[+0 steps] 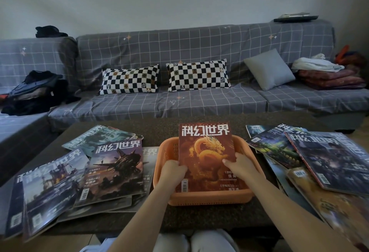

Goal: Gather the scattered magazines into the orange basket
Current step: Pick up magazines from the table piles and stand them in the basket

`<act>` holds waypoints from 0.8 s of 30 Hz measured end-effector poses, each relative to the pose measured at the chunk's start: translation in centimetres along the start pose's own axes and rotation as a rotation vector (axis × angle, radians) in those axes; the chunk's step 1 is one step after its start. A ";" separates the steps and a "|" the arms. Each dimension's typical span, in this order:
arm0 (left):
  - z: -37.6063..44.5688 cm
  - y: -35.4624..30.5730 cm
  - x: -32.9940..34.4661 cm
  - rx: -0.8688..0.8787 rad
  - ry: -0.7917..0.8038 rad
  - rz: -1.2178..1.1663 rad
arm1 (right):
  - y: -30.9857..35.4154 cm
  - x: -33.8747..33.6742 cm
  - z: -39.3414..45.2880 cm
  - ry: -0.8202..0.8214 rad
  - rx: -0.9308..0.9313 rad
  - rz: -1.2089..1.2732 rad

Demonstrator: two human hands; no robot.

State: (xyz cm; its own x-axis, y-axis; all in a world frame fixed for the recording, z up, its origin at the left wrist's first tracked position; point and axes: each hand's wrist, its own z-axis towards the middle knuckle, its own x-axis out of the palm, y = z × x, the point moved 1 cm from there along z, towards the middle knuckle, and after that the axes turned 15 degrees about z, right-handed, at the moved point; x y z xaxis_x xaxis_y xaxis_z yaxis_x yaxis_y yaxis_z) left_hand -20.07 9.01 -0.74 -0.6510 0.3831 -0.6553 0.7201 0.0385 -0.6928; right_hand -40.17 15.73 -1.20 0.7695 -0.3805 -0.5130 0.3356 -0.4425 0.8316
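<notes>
An orange plastic basket (pixel 209 198) stands in the middle of the dark table. A red magazine with a golden dragon cover (pixel 206 151) leans inside it, its top edge sticking up past the far rim. My left hand (pixel 173 172) grips the magazine's left edge and my right hand (pixel 242 166) grips its right edge. Several magazines (pixel 115 169) lie fanned out on the table to the left of the basket. Another overlapping pile of magazines (pixel 327 159) lies to the right.
The dark speckled table (pixel 159 129) runs across the view, with my knees below its front edge. Behind it is a grey checked sofa (pixel 179 103) with two black-and-white pillows, a grey cushion, dark clothes at the left and folded blankets at the right.
</notes>
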 end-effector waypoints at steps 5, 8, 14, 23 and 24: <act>-0.9 -0.1 -0.4 0.137 -0.128 0.036 | 1.0 0.3 -0.9 -0.120 -0.178 0.125; -1.6 -0.1 -1.7 0.215 -0.236 -0.025 | 2.9 1.6 -2.1 -0.127 -0.301 0.167; -2.5 2.3 -5.9 0.216 -0.394 -0.112 | 7.1 6.5 -4.6 0.056 -0.438 0.330; -2.0 10.1 -11.2 0.135 -0.548 -0.105 | 11.5 17.1 -7.5 0.309 -0.420 0.399; -2.0 10.9 -11.5 0.118 -0.555 -0.104 | 11.8 18.3 -7.7 0.329 -0.406 0.383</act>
State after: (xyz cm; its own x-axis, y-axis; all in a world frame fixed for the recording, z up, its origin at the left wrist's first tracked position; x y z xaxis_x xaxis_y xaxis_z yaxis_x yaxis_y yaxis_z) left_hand -4.24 6.81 -0.14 -0.7682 -0.1603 -0.6199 0.6349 -0.0659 -0.7698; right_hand -17.97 9.77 0.83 0.9801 -0.1534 -0.1257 0.1336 0.0423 0.9901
